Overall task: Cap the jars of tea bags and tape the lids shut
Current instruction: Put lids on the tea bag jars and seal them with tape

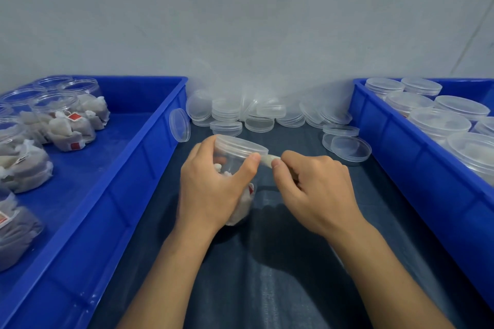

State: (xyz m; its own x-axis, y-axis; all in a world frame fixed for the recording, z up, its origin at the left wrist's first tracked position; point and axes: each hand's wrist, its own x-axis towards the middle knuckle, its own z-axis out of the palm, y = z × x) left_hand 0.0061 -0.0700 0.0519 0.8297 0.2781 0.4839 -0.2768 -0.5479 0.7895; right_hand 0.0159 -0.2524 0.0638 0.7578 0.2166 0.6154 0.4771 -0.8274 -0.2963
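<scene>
A clear jar of tea bags (pixel 242 203) with a clear lid (pixel 238 145) on top stands tilted on the dark cloth at the centre. My left hand (pixel 213 184) grips the jar from the left, its thumb pressed just under the lid's rim. My right hand (pixel 312 187) pinches a strip of clear tape (pixel 267 160) that runs from the lid's edge to its thumb and fingers. The tape roll is hidden. Several loose clear lids (pixel 259 115) lie piled along the back wall.
A blue bin (pixel 149 147) on the left holds several uncapped jars of tea bags (pixel 66 125). Another blue bin (pixel 395 147) on the right holds several capped jars (pixel 438 123). The dark cloth (pixel 280 275) covers the table between them.
</scene>
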